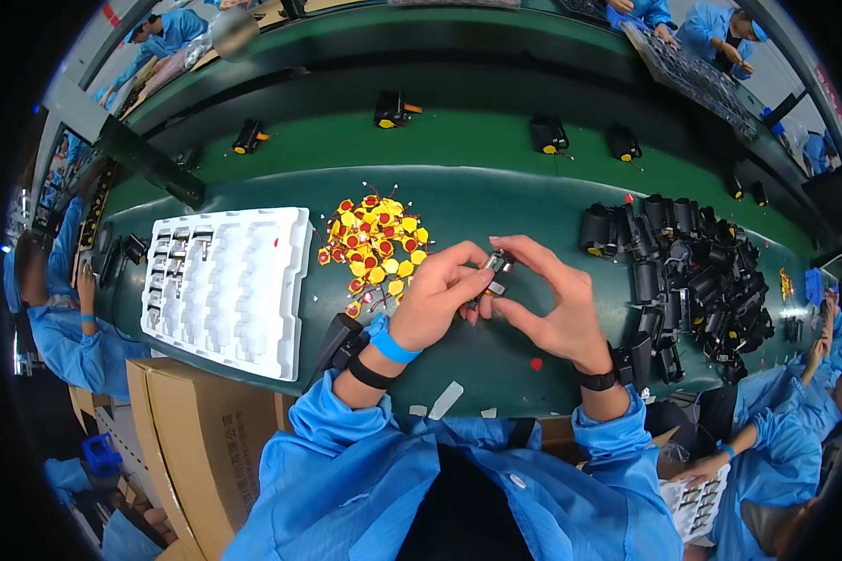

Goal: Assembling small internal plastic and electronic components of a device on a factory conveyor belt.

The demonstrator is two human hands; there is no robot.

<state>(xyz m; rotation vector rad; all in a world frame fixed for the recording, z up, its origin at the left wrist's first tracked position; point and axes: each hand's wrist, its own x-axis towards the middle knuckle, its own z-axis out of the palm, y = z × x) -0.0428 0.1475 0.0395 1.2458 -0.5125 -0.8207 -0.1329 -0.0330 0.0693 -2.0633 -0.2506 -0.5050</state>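
Just right of the table's middle, a small silvery metal part with a dark section (500, 265) is held between my hands. My left hand (435, 294) pinches it with thumb and fingers. My right hand (561, 304) curves round its other side, index fingertip at its top and thumb low by its lower end. Part of the piece is hidden behind the fingers. Beyond my left hand lies a heap of small yellow and red discs with thin wires (379, 238). Right of my right hand is a large pile of black plastic housings (697, 280).
A white moulded tray (253, 351) on the left carries several metal parts in its left columns. Black units with yellow ends (398, 110) sit along the green strip (327, 140) at the back. A cardboard box (196, 439) stands below left. Co-workers (776, 430) sit on both sides.
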